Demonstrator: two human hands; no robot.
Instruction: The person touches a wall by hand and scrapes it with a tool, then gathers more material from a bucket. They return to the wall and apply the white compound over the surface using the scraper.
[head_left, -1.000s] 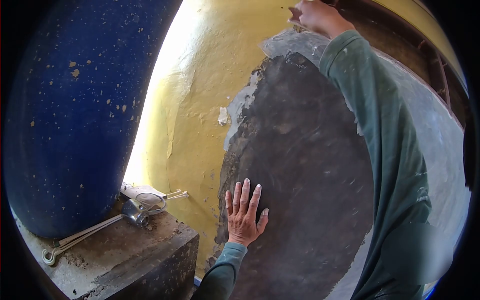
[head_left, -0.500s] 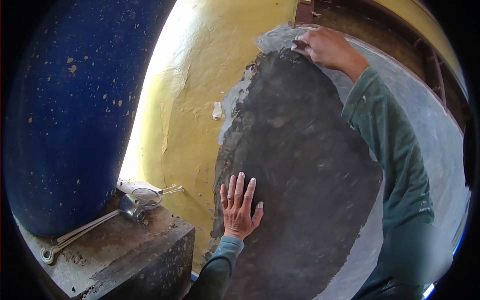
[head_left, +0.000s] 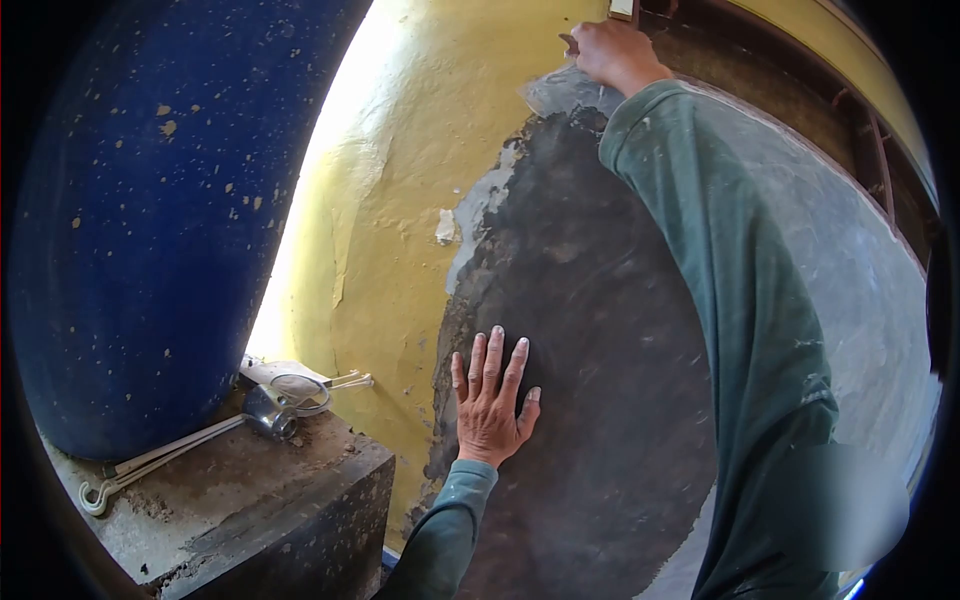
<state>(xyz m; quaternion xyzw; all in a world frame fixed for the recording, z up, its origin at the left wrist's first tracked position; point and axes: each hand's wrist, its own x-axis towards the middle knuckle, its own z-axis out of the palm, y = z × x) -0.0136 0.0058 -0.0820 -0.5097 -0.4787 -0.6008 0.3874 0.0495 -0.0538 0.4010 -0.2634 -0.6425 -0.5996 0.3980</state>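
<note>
My left hand lies flat, fingers spread, on a dark damp patch of plaster on the wall. It holds nothing. My right hand, in a green sleeve, reaches up to the patch's top edge, where grey plaster meets the yellow wall. Its fingers are closed on a small pale flat tool, mostly cut off by the top of the frame.
A big blue barrel stands at left on a concrete ledge. Metal utensils and a hooked rod lie on the ledge. The yellow wall has peeling paint. A brown frame runs along the top right.
My right hand went down onto the grey plaster edge, then back up and left to the top of the patch. My left hand stayed flat on the dark plaster.
</note>
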